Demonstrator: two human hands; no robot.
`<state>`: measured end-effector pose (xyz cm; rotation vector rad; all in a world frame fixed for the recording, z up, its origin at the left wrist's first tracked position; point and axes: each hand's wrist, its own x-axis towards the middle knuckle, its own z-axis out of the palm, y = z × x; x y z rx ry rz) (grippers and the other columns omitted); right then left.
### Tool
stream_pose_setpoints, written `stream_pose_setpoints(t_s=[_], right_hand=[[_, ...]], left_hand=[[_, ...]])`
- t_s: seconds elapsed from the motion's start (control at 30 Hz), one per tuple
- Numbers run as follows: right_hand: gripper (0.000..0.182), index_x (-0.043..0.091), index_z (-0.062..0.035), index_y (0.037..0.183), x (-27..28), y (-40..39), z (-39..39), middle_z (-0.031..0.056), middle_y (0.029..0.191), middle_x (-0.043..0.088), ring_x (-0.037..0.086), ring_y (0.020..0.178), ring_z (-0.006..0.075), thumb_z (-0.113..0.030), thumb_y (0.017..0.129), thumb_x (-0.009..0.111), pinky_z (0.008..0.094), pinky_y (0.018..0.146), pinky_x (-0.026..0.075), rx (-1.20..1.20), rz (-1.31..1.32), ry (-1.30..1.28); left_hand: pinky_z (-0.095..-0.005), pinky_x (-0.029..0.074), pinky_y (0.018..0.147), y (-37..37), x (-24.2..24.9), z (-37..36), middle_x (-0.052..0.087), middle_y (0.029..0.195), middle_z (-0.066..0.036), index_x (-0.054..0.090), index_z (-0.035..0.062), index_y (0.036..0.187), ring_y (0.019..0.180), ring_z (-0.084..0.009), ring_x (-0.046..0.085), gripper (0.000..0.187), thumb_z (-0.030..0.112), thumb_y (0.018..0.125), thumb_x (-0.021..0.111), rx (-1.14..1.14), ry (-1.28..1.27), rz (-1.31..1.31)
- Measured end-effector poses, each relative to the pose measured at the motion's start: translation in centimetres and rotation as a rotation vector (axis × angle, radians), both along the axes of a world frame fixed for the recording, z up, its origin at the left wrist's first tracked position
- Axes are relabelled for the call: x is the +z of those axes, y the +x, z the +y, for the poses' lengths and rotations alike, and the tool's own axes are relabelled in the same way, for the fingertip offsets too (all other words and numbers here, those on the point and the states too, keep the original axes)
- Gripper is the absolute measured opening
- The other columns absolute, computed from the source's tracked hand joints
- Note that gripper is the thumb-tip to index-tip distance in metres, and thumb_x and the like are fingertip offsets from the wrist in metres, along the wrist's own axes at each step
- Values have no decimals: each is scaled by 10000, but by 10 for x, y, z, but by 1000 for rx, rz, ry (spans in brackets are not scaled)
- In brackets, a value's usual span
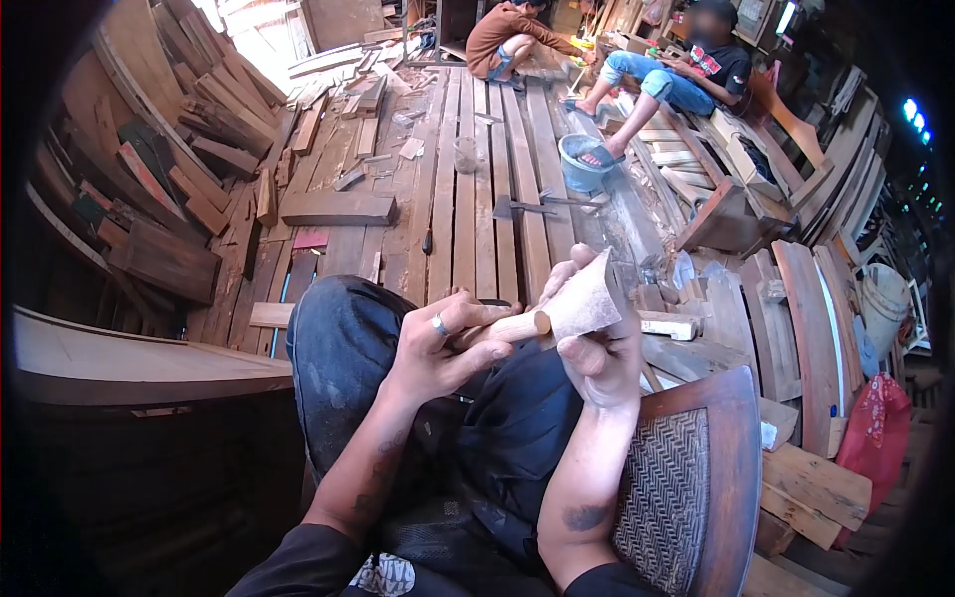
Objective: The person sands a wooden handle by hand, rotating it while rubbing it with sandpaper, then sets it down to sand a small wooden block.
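A pale, rounded wooden piece [512,327] with a darker round end lies in my left hand [438,343], fingers above and thumb below. On the third finger is a ring. My right hand [602,353] grips a light, curled sheet of sandpaper [585,306] between fingers and thumb. The sheet's lower left edge is right at the round end of the wooden piece. Both hands are above my lap, over dark trousers [343,348].
A woven chair [667,478] stands at my right. On the slatted floor lie a thick wood block [338,208], a hatchet-like tool [505,207] and a screwdriver [427,242]. A bucket [585,174] stands ahead near a seated person [686,80]; another person [502,45] crouches behind. Planks line both sides.
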<state>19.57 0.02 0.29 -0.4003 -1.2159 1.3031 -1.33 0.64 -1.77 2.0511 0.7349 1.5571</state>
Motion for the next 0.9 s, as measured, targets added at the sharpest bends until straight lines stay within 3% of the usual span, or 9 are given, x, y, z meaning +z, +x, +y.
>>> stream_pose_setpoints(t_s=[0.13, 0.23, 0.3, 0.53, 0.67, 0.73, 0.77, 0.83, 0.9], right_hand=[[865, 484, -6, 1499, -11, -7, 1, 138, 1263, 574, 598, 1085, 188, -176, 751, 885, 307, 939, 507, -63, -239, -117], [866, 496, -4, 1494, 3, 3, 1, 126, 1276, 585, 585, 1151, 187, -170, 744, 895, 313, 975, 486, 29, 5, 113], [776, 482, 44, 1510, 13, -3, -4, 36, 1121, 510, 543, 1035, 112, 85, 793, 778, 283, 914, 467, 42, 9, 154], [769, 460, 64, 1516, 26, -1, 2, 31, 1171, 508, 573, 1066, 152, 68, 816, 779, 357, 1086, 452, 34, -66, 208], [776, 451, 63, 1524, 5, -9, -5, 31, 1185, 534, 571, 1125, 157, 57, 822, 779, 347, 1036, 460, 17, -7, 50], [768, 472, 59, 1514, 3, -1, -5, 41, 1217, 558, 570, 1114, 147, 49, 811, 783, 327, 989, 456, 38, -175, -21], [772, 483, 48, 1512, 2, 2, -5, 40, 1214, 554, 569, 1104, 143, 40, 804, 790, 317, 979, 454, 54, -199, -60], [789, 505, 13, 1513, 17, 1, -3, 21, 1140, 517, 554, 1064, 130, 27, 785, 807, 282, 948, 441, 85, 40, 122], [780, 513, -9, 1516, 16, 3, -2, 20, 1120, 488, 544, 1046, 135, 23, 792, 801, 281, 952, 436, 87, -29, 134]], left_hand=[[-294, 427, 552, 1, 0, -2, 636, 747, -63, 736, 18, 1094, 616, -141, 574, 364, 225, 828, 872, 28, -55, -55], [-293, 457, 572, -3, 0, -3, 656, 767, -73, 732, 12, 1094, 639, -146, 609, 352, 218, 840, 863, 20, -81, 5], [-289, 479, 585, -3, 1, -5, 676, 787, -78, 730, 10, 1088, 663, -147, 643, 327, 209, 858, 848, 10, -104, 18], [-273, 501, 581, -4, 5, -4, 702, 812, -99, 715, -1, 1096, 681, -143, 686, 294, 199, 902, 809, -3, -58, 1], [-278, 451, 547, -3, 1, -1, 657, 767, -77, 719, 6, 1098, 621, -141, 619, 324, 218, 880, 829, 20, -11, 12], [-288, 410, 527, 0, 2, -3, 617, 734, -65, 724, 13, 1092, 591, -143, 564, 335, 224, 861, 844, 4, -44, -88], [-290, 421, 534, 0, 1, -2, 622, 738, -66, 725, 14, 1092, 598, -147, 575, 335, 224, 859, 845, 0, -37, -48], [-293, 442, 549, -2, -2, -3, 631, 745, -68, 726, 17, 1092, 612, -153, 595, 335, 224, 857, 846, -8, -29, 33], [-292, 515, 617, -4, 2, -6, 692, 804, -80, 722, 12, 1087, 677, -160, 670, 305, 216, 883, 820, 0, -83, 41]])
